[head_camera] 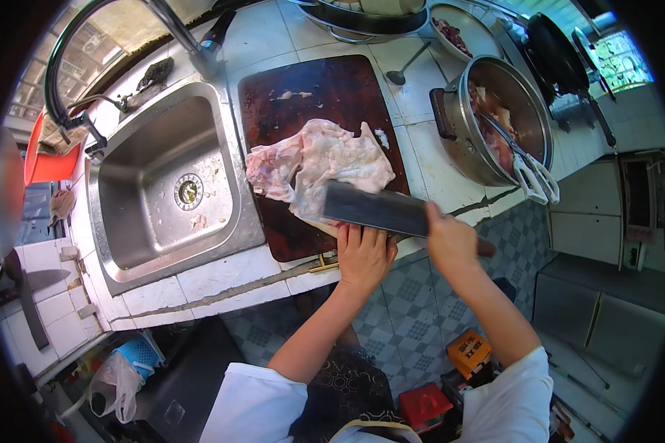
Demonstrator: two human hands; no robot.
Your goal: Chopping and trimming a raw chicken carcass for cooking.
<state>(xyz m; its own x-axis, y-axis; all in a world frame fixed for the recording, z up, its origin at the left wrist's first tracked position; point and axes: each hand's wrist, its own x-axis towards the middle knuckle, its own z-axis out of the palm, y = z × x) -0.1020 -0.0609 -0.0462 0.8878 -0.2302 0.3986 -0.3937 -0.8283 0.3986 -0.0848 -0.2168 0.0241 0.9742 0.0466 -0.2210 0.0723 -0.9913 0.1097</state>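
A large pale piece of raw poultry [338,155], skin and fat showing, lies spread on a dark reddish-brown cutting board [310,77]. My right hand [451,238] grips the handle of a cleaver [377,209]. Its broad, dark blade lies over the near part of the meat, pointing left and slightly blurred. Just on the near side of the blade, my left hand [366,252] holds the meat's near edge with its fingertips. The blade hides part of the meat there. Small white scraps [295,95] stick to the far part of the board.
Left of the board is a steel sink [144,221] under a curved faucet [52,72]. To the right, a steel pot [454,158] contains cut meat and white-handled scissors [532,180]. A ladle [404,69] and a bowl of meat [476,27] lie behind. The counter's front edge [216,302] is cracked.
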